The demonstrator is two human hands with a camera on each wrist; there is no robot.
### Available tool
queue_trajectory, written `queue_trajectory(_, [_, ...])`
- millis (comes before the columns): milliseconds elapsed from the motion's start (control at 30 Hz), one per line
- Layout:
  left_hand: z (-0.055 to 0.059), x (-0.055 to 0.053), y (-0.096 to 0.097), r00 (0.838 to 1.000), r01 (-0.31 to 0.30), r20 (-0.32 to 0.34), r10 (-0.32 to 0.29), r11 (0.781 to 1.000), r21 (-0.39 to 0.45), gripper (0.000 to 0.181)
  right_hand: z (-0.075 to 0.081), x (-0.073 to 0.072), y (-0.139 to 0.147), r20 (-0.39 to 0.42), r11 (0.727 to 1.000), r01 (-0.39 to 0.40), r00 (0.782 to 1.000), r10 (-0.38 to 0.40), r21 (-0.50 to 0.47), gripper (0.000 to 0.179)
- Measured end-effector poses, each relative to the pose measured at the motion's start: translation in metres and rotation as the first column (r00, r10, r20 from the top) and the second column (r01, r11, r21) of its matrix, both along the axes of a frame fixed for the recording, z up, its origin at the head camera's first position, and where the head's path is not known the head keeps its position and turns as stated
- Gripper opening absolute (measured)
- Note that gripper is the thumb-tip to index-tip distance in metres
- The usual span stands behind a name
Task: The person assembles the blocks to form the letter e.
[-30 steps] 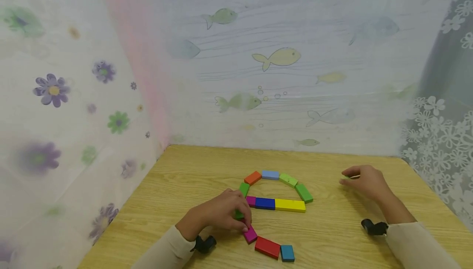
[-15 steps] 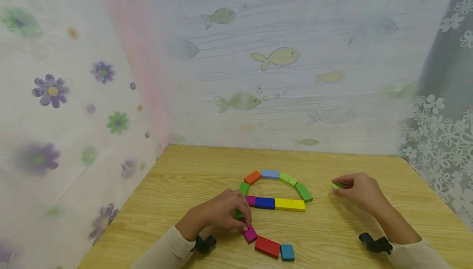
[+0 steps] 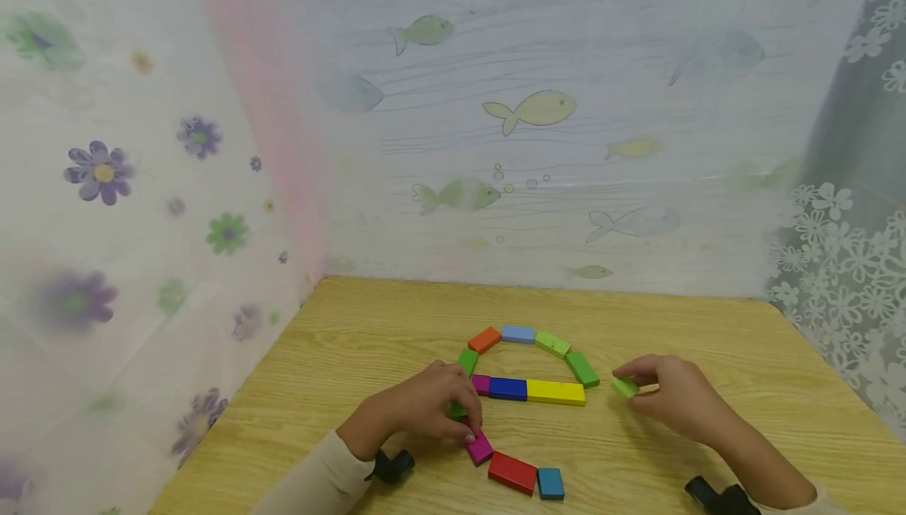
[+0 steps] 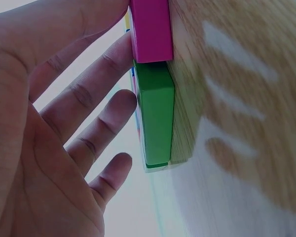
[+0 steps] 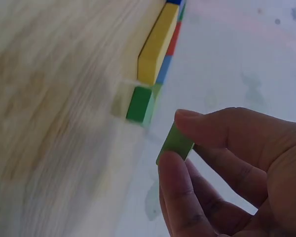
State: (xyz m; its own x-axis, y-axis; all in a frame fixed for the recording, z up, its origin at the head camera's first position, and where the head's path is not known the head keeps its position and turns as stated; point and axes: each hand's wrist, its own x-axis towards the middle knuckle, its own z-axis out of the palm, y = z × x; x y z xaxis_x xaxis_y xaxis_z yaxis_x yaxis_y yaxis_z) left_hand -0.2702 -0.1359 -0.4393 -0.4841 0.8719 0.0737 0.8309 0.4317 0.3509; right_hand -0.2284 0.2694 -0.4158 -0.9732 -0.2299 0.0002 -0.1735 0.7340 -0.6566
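Observation:
Fingers and thumb of my left hand (image 3: 428, 405) hold a magenta block (image 3: 479, 448) at its upper end on the wooden table. A green block (image 4: 157, 113) lies against that block, partly hidden under the hand in the head view. My right hand (image 3: 679, 397) pinches a light green block (image 3: 625, 388) between thumb and fingertips, right of the yellow block (image 3: 556, 393). An arch of orange (image 3: 484, 340), light blue (image 3: 518, 335), light green (image 3: 552, 344) and green (image 3: 583, 369) blocks curves above a straight row of magenta, blue (image 3: 508, 389) and yellow ones.
A red block (image 3: 513, 472) and a teal block (image 3: 550, 483) continue from the magenta block near the front. The wooden table (image 3: 354, 342) meets a fish-patterned curtain (image 3: 538, 185) at the back and a flowered one (image 3: 127, 224) at left.
My right hand has moved left and toward the front with the light green block, closer to the arch's right end. The left hand stays where it was.

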Motion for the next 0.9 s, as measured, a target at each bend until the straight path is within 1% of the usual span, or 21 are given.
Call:
queue_trajectory(167, [-0.001,0.000,0.000,1.000,0.001,0.002,-0.001,1.000,0.001,0.008,-0.002,0.007,-0.008,-0.001,0.998,-0.060,0.998,0.060,-0.014,0.039])
queue_trajectory(333, [-0.001,-0.001,0.000,1.000,0.000,0.006,0.000,1.000,0.002,0.008,-0.004,0.013,-0.015,0.039,0.989,-0.140,0.989,0.142,-0.045,0.039])
queue_trajectory(467, [0.001,0.000,0.001,1.000,-0.001,0.010,0.001,1.000,-0.002,0.008,-0.007,0.018,-0.021,0.061,0.970,-0.232,0.970,0.236,-0.065,0.036])
queue_trajectory(567, [0.002,0.001,0.001,1.000,-0.004,0.016,0.004,1.000,-0.004,0.008,-0.008,0.022,-0.026,0.067,0.955,-0.287,0.954,0.292,-0.076,0.034])
queue_trajectory(767, [0.002,0.001,0.001,1.000,-0.009,0.024,0.009,1.000,-0.002,0.008,-0.010,0.028,-0.037,0.124,0.938,-0.334,0.931,0.344,-0.095,0.033])
queue_trajectory(900, [0.001,0.000,0.000,1.000,-0.005,0.023,0.005,1.000,-0.002,0.008,-0.014,0.032,-0.045,0.140,0.920,-0.378,0.910,0.390,-0.101,0.032])
